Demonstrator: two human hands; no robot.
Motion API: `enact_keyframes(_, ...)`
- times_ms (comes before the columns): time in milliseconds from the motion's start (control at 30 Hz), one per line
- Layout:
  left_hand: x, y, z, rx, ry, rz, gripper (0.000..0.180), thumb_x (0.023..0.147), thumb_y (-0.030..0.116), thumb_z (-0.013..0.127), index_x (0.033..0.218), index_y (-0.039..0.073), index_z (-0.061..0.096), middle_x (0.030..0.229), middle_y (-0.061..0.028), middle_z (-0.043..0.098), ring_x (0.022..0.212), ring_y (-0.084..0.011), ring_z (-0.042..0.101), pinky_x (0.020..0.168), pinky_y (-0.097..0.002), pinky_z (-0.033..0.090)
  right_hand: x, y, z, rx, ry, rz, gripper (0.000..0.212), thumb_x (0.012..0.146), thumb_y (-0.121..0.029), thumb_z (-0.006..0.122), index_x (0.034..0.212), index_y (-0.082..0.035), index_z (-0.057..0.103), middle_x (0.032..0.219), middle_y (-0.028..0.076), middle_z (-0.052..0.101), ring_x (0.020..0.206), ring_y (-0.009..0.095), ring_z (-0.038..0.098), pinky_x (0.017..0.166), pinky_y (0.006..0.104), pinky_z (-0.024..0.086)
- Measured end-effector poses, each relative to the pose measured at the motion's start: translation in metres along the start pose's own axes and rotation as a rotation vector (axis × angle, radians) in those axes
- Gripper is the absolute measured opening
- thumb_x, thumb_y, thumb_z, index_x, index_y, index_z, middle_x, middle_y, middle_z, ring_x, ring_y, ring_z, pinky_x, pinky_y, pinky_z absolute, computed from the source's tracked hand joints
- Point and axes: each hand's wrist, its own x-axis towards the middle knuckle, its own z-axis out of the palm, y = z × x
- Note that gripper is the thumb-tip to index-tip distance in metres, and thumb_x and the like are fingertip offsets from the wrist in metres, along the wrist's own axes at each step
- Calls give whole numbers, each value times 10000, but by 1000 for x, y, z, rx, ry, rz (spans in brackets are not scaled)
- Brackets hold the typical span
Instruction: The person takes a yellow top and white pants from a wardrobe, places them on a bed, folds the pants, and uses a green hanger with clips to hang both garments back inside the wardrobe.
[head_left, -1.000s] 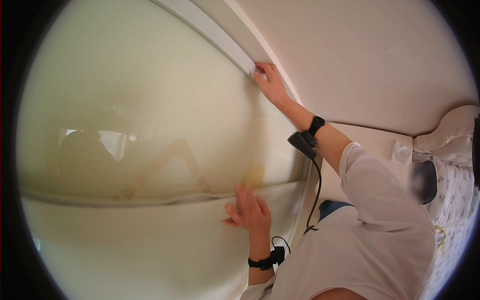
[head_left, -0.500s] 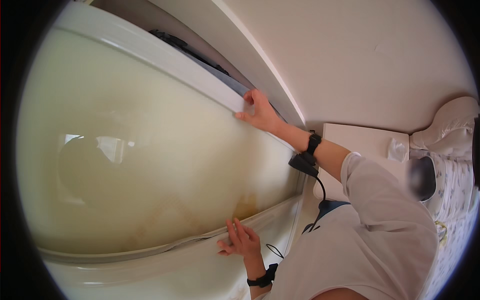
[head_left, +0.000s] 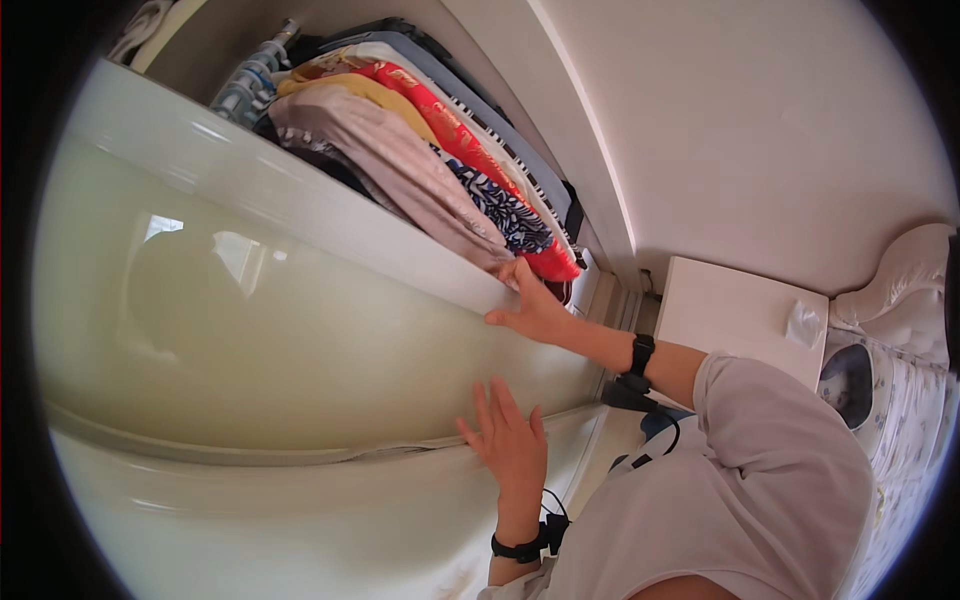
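A wardrobe sliding door [head_left: 300,350] with a glossy cream panel and white frame fills the left of the view. My right hand [head_left: 540,308] grips its frame edge, fingers curled over the rim and thumb on the panel face. Lower down, my left hand [head_left: 510,445] is open, fingers spread against or just over the panel near the lower seam; contact is hard to tell. Beyond the door edge, hanging clothes [head_left: 400,150] show in the opening, among them red, yellow, pinkish-beige and patterned pieces.
Hangers [head_left: 250,85] crowd a rail at the upper left of the opening. A white bedside cabinet [head_left: 720,300] stands on the right, beside a bed [head_left: 910,380] with a dark grey bin-like object [head_left: 850,385] near it. A pale wall [head_left: 740,120] rises behind.
The door has slid, and the wardrobe opening is much wider, uncovering the clothes. My right hand moved down in view with the door edge. My left hand has risen onto or over the panel, fingers spreading.
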Motion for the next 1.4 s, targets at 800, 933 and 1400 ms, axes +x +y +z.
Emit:
enact_keyframes(800, -102, -86, 0, -34, 370, -91, 700, 921, 572, 359, 1396, 58, 329, 1461, -220, 265, 1350, -439, 215, 1075, -565, 48, -128, -101, 124, 461, -599, 264, 439, 991, -345, 361, 1302, -37, 334, 1315, 161, 438, 1263, 263, 418, 1033, 347, 330)
enact_keyframes(933, -100, -83, 2, -147, 382, -28, 671, 939, 511, 360, 1404, 31, 305, 1471, -213, 244, 1365, -436, 174, 1072, -587, 62, -146, -101, 122, 511, -680, 243, 603, 960, -487, 363, 1353, -35, 295, 1409, 124, 336, 1292, 239, 343, 1051, 347, 290)
enact_keyframes(1400, -100, 233, 75, -830, -135, 770, 260, 905, 71, 475, 747, -62, 634, 936, -143, 655, 981, -323, 586, 875, -404, 431, -374, -68, -283, -82, -90, 763, 241, 818, -249, 563, 779, -50, 694, 760, 63, 679, 688, 149, 620, 625, 301, 491)
